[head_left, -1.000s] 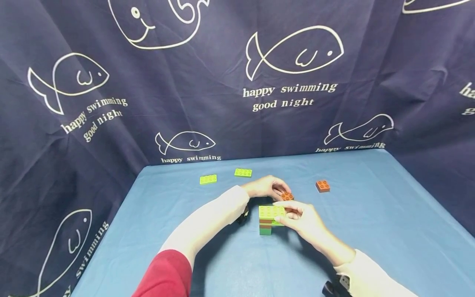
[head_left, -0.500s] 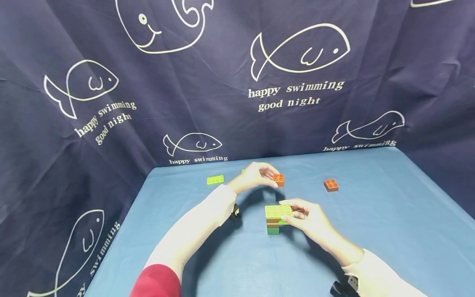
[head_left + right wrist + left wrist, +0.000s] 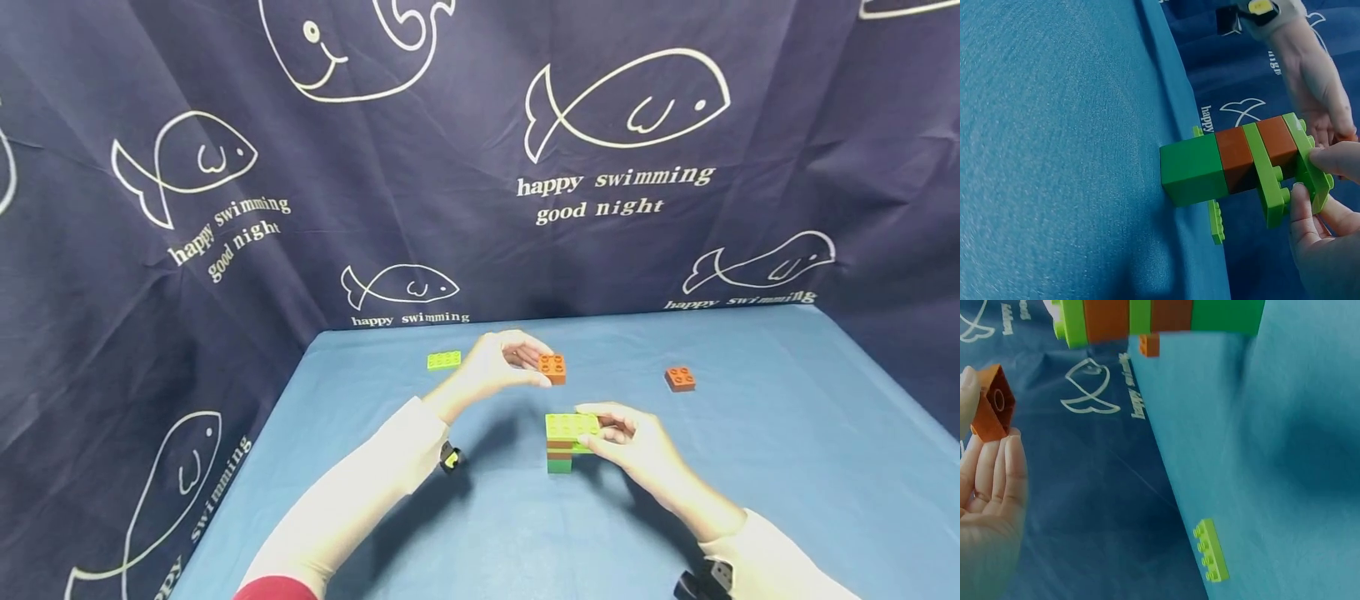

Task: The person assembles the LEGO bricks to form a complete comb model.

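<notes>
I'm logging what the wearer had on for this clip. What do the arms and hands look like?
Both hands, left hand and right hand, are bare. Long white sleeves cover both forearms; a red upper sleeve shows on the left arm. Each wrist carries a small black strapped camera unit, the left one showing a yellow-green spot.

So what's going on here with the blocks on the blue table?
A person is building with toy bricks on a blue table. The right hand steadies a small brick stack that stands on the table, fingers on its lime top plate. The left hand pinches an orange brick in the air, above and behind the stack, not yet touching it. Another orange brick lies apart to the right, and a lime plate lies at the far left.
</notes>
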Available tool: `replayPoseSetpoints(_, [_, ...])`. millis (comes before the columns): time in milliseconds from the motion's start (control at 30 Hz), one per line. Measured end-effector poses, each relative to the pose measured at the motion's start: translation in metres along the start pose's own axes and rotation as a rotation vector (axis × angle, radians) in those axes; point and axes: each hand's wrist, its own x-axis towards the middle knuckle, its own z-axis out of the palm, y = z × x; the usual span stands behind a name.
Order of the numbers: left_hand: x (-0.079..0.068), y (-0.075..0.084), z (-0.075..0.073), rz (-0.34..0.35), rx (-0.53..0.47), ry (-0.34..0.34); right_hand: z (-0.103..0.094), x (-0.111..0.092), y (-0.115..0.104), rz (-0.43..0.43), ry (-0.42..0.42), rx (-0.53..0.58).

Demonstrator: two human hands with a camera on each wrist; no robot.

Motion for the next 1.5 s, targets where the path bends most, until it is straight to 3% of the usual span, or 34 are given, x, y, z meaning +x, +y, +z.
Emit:
replayPoseSetpoints(133, [-0.014,0.007,0.004,0.011,0.019,0.043,-0.001,0.0,-0.002,-0.015,0.0,-0.003])
replayPoseSetpoints(300, [-0.027,0.011,0.012,0.006,-0.03,0.093,-0.003,0.0,-0.004,-0.026,-0.001,-0.013])
replayPoseSetpoints(500, [-0.038,0.009,0.024,0.003,-0.049,0.082,-0.001,-0.004,-0.003,-0.039,0.006,-0.047])
replayPoseSetpoints(633, [-0.042,0.003,0.031,0.0,-0.043,0.06,-0.001,-0.003,-0.002,-0.054,0.013,-0.068])
replayPoseSetpoints(967, [-0.047,-0.005,0.045,0.009,-0.064,0.087,-0.001,-0.004,-0.001,-0.09,0.002,-0.061])
replayPoseSetpoints(1200, [-0.05,-0.014,0.046,0.01,-0.07,0.09,0.003,-0.001,0.0,-0.177,0.011,-0.038])
replayPoseSetpoints(1500, [-0.052,-0.012,0.047,-0.008,-0.032,0.082,0.005,0.002,-0.005,-0.114,0.069,-0.074])
